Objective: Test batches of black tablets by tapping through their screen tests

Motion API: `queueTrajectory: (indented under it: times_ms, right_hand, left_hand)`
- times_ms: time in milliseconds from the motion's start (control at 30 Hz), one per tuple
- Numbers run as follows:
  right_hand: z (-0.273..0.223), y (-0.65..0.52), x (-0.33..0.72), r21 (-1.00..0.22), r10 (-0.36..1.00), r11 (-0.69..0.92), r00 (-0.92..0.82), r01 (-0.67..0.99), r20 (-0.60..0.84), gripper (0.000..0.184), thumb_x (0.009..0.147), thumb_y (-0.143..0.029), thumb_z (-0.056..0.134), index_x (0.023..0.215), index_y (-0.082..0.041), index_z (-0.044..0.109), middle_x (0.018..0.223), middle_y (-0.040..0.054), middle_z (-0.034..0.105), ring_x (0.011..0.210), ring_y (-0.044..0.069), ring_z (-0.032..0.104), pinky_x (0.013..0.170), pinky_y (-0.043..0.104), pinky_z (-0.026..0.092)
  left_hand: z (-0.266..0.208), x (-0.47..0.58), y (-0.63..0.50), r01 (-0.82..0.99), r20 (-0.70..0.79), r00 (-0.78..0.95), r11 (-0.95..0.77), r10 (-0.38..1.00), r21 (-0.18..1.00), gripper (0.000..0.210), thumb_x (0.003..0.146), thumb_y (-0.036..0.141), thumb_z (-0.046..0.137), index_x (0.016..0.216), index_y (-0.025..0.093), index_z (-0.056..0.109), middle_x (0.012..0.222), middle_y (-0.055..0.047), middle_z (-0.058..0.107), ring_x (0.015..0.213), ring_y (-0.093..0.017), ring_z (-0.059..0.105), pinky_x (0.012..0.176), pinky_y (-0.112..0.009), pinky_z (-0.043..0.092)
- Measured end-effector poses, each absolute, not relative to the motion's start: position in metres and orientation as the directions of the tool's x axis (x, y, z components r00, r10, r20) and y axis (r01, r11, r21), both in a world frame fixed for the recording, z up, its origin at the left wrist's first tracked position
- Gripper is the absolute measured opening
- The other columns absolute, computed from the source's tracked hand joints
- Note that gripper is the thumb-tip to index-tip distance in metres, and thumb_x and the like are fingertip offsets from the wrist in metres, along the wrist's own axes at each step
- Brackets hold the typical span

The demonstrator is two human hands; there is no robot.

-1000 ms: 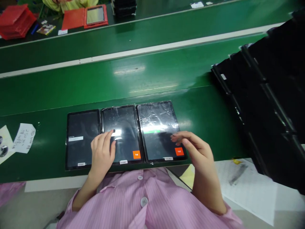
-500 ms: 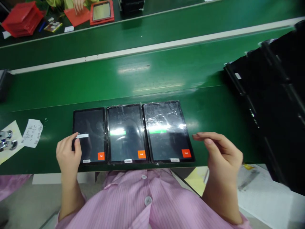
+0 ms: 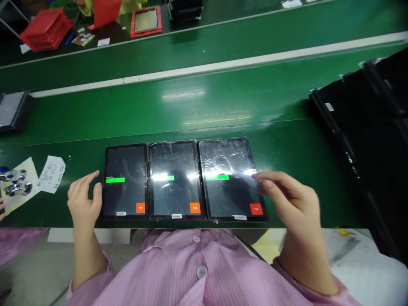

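In the head view, three tablets (image 3: pixel 177 187) lie side by side on the green counter (image 3: pixel 293 148), each showing a green bar (image 3: pixel 115 180) and a "Fail" button (image 3: pixel 140 208). The left hand (image 3: pixel 83 204)'s grip is apart, just beside the left-hand tablet (image 3: pixel 126 170). The right hand (image 3: pixel 295 204) is at the right-hand tablet (image 3: pixel 232 187)'s edge; whether its thumb and forefinger meet, I cannot tell.

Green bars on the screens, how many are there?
3: a bar on the left tablet, a bar on the middle tablet, and a bar on the right tablet.
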State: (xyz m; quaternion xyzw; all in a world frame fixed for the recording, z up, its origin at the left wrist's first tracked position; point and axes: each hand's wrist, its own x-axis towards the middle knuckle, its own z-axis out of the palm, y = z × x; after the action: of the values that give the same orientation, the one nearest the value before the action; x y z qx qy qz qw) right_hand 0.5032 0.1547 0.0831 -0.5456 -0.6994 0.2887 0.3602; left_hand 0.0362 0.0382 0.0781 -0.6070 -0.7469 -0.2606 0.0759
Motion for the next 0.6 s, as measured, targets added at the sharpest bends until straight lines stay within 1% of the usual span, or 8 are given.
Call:
queueTrajectory:
  times_ms: [100, 200, 267, 300, 367, 433, 533, 600]
  right_hand:
    - [0.093, 0.176, 0.488, -0.651, 0.853, 0.445, -0.513, 0.615, 0.098, 0.027, 0.099, -0.041, 0.052, 0.095, -0.023, 0.072, 0.078, 0.0028, 0.073, 0.065, 0.018, 0.066, 0.058, 0.029, 0.049]
    - [0.095, 0.202, 0.448, -0.505, 0.674, 0.663, -0.734, 0.553, 0.082, 0.029, 0.101, -0.036, 0.047, 0.113, -0.021, 0.069, 0.097, 0.0092, 0.074, 0.088, 0.025, 0.068, 0.076, 0.038, 0.054]
    - [0.09, 0.218, 0.416, -0.401, 0.628, 0.739, -0.769, 0.542, 0.117, 0.039, 0.1, -0.037, 0.051, 0.132, -0.017, 0.061, 0.125, 0.0156, 0.069, 0.118, 0.034, 0.059, 0.095, 0.051, 0.05]
    - [0.086, 0.224, 0.402, -0.345, 0.627, 0.756, -0.768, 0.557, 0.132, 0.046, 0.099, -0.039, 0.054, 0.139, -0.015, 0.056, 0.137, 0.017, 0.063, 0.13, 0.039, 0.05, 0.103, 0.06, 0.043]
    - [0.08, 0.232, 0.381, -0.261, 0.63, 0.765, -0.768, 0.589, 0.117, 0.056, 0.097, -0.042, 0.059, 0.144, -0.013, 0.05, 0.149, 0.0169, 0.054, 0.142, 0.045, 0.036, 0.111, 0.075, 0.023]
    - [0.077, 0.235, 0.372, -0.227, 0.614, 0.778, -0.785, 0.586, 0.08, 0.057, 0.096, -0.044, 0.061, 0.143, -0.013, 0.052, 0.149, 0.017, 0.054, 0.142, 0.045, 0.036, 0.112, 0.08, 0.011]
    - [0.079, 0.234, 0.372, -0.247, 0.547, 0.818, -0.835, 0.52, 0.054, 0.051, 0.097, -0.047, 0.058, 0.135, -0.013, 0.058, 0.135, 0.0162, 0.066, 0.133, 0.039, 0.048, 0.115, 0.077, 0.007]
    - [0.082, 0.234, 0.371, -0.259, 0.545, 0.82, -0.835, 0.51, 0.083, 0.048, 0.098, -0.048, 0.056, 0.133, -0.015, 0.06, 0.129, 0.0152, 0.069, 0.131, 0.037, 0.05, 0.116, 0.075, 0.008]
  left_hand:
    - [0.092, 0.027, 0.061, 0.935, 0.275, -0.116, 0.012, 0.954, 0.353, 0.032, 0.101, 0.037, 0.046, 0.119, 0.023, 0.069, 0.111, -0.007, 0.072, 0.105, -0.024, 0.067, 0.095, -0.036, 0.05]
    - [0.097, 0.029, 0.1, 0.94, 0.158, 0.087, -0.134, 0.984, 0.315, 0.037, 0.102, 0.04, 0.044, 0.126, 0.023, 0.065, 0.129, -0.007, 0.066, 0.118, -0.024, 0.063, 0.101, -0.036, 0.049]
    - [0.094, 0.036, 0.127, 0.93, 0.103, 0.23, -0.25, 0.968, 0.269, 0.045, 0.102, 0.043, 0.042, 0.138, 0.021, 0.057, 0.149, -0.011, 0.052, 0.136, -0.027, 0.051, 0.112, -0.042, 0.043]
    - [0.092, 0.041, 0.138, 0.921, 0.074, 0.294, -0.303, 0.953, 0.247, 0.049, 0.103, 0.044, 0.041, 0.144, 0.019, 0.051, 0.157, -0.013, 0.043, 0.143, -0.028, 0.043, 0.117, -0.045, 0.038]
    - [0.088, 0.048, 0.153, 0.9, 0.025, 0.394, -0.391, 0.919, 0.195, 0.058, 0.103, 0.046, 0.04, 0.152, 0.017, 0.039, 0.163, -0.015, 0.033, 0.149, -0.03, 0.034, 0.121, -0.052, 0.031]
    - [0.086, 0.051, 0.156, 0.885, 0.007, 0.445, -0.442, 0.895, 0.147, 0.063, 0.103, 0.045, 0.04, 0.157, 0.015, 0.03, 0.16, -0.017, 0.039, 0.146, -0.031, 0.039, 0.121, -0.054, 0.03]
    - [0.085, 0.05, 0.15, 0.873, 0.012, 0.478, -0.476, 0.878, 0.108, 0.061, 0.104, 0.043, 0.041, 0.158, 0.018, 0.027, 0.143, -0.016, 0.058, 0.132, -0.028, 0.056, 0.118, -0.053, 0.033]
    - [0.084, 0.049, 0.15, 0.879, 0.029, 0.471, -0.472, 0.882, 0.075, 0.06, 0.104, 0.044, 0.04, 0.158, 0.021, 0.028, 0.142, -0.017, 0.058, 0.132, -0.03, 0.055, 0.118, -0.059, 0.03]
